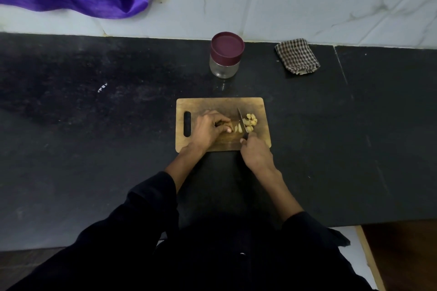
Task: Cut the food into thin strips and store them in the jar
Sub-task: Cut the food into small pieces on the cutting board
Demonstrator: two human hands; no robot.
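left hand (pixel 209 129): fingers curled, pressing down | right hand (pixel 256 152): clenched in a grip

Setting: home kitchen. Evidence: black stone counter (pixel 94 149) against white marble-pattern wall (pixel 307 7); wooden cutting board (pixel 220 104) with knife (pixel 241 119); lidded glass jar (pixel 225 55); folded checked cloth (pixel 296 56).

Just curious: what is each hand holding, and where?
Right hand grips a steel-bladed knife by its handle; left hand pinches the pale food piece's uncut end.
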